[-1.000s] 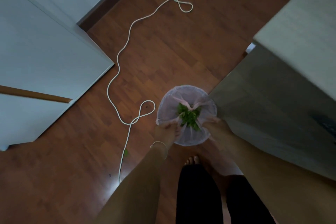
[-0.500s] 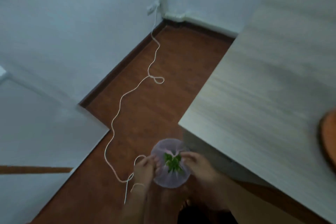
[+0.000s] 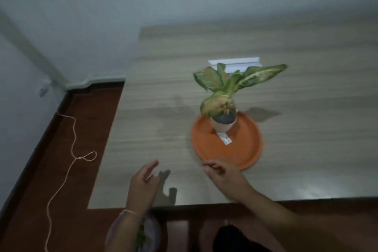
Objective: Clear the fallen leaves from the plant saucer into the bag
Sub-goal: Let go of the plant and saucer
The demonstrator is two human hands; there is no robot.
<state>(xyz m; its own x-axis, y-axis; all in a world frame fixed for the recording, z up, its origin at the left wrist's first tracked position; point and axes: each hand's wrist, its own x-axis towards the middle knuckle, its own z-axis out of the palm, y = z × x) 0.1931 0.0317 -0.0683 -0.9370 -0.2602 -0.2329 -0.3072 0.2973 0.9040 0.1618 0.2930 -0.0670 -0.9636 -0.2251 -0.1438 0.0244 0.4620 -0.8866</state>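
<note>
An orange plant saucer (image 3: 243, 149) lies on the wooden table (image 3: 306, 149) with a small white pot (image 3: 222, 126) on its far side, holding a plant with variegated green leaves (image 3: 231, 84). A white tag (image 3: 225, 138) lies on the saucer by the pot; I see no loose leaves on it. My left hand (image 3: 143, 184) hovers over the table's near edge, fingers apart, holding nothing. My right hand (image 3: 221, 172) is raised at the saucer's near rim, fingers loosely curled and empty. The translucent bag (image 3: 149, 235) with green leaves inside sits on the floor, partly hidden behind my left forearm.
A white cord (image 3: 69, 161) winds across the brown floor on the left toward a wall socket (image 3: 44, 91). A white flat object (image 3: 235, 63) lies on the table behind the plant. Walls close in at the left and back.
Both hands have let go of the bag on the floor and risen above the table. My view has swung up from the floor to the tabletop, bringing the saucer and plant into sight.
</note>
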